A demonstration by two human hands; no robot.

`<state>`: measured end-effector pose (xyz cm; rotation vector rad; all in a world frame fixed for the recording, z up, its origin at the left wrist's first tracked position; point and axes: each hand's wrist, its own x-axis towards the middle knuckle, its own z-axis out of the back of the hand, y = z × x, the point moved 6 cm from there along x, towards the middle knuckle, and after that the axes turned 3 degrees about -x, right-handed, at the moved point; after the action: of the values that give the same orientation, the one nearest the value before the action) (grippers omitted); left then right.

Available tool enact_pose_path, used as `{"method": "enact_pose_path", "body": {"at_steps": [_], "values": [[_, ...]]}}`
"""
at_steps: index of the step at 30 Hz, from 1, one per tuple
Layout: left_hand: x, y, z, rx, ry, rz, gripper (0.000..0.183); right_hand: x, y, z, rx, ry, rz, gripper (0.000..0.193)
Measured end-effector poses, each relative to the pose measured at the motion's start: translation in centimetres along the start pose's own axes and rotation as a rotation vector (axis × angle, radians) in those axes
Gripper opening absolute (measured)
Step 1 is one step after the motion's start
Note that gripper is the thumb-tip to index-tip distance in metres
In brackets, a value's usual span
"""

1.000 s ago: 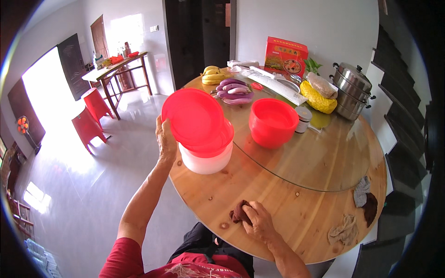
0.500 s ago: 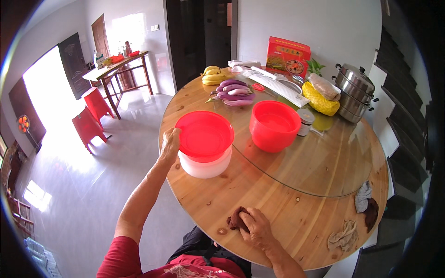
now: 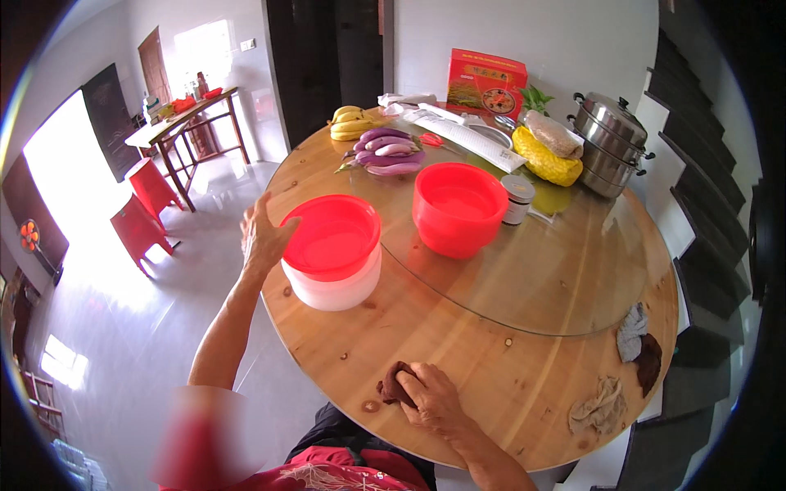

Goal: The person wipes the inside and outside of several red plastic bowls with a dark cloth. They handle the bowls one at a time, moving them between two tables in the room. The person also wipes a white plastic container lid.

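My left hand [image 3: 264,237] is beside the left rim of a red plastic basin [image 3: 332,237], its fingers spread and its thumb close to the rim; I cannot tell whether the thumb touches. That basin sits in a whitish-pink basin [image 3: 337,293] near the left edge of the round wooden table [image 3: 471,360]. At the near side of the table, my right hand [image 3: 431,398] is closed around a bunched dark brown cloth [image 3: 396,383] and presses it on the wood. Farther right, a second red basin, deeper-looking [image 3: 460,214], stands at the edge of the glass turntable [image 3: 540,286].
Eggplants [image 3: 388,152], bananas [image 3: 350,124], a lidded jar [image 3: 517,199], a yellow netted bag [image 3: 544,158], a red box [image 3: 486,84] and a steel steamer [image 3: 607,146] stand toward the back. Several cloths [image 3: 598,407] lie at the right edge. Red stools [image 3: 142,232] stand on the floor.
My left hand has let go of the red basin's rim and spread its fingers to the left of it. My right hand still holds the brown cloth. The whole view has shifted slightly.
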<state>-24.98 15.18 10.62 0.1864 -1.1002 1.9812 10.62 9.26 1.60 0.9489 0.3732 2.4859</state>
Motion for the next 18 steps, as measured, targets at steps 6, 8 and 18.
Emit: {"method": "enact_pose_path", "body": {"at_steps": [6, 8, 18], "values": [[-3.7, -11.7, -0.3, 0.081, -0.16, -0.516, 0.057, 0.0, 0.2, -0.2, -0.036, -0.011, 0.013, 0.044], [-5.0, -14.7, -3.5, 0.032, -0.082, -0.572, 0.057, -0.2, 0.0, -0.3, -0.044, -0.01, 0.01, 0.045], [-6.8, -21.8, -16.3, 0.243, 0.406, -0.932, 0.036, -0.3, -0.4, -0.7, -0.066, 0.027, 0.01, 0.049]]}}
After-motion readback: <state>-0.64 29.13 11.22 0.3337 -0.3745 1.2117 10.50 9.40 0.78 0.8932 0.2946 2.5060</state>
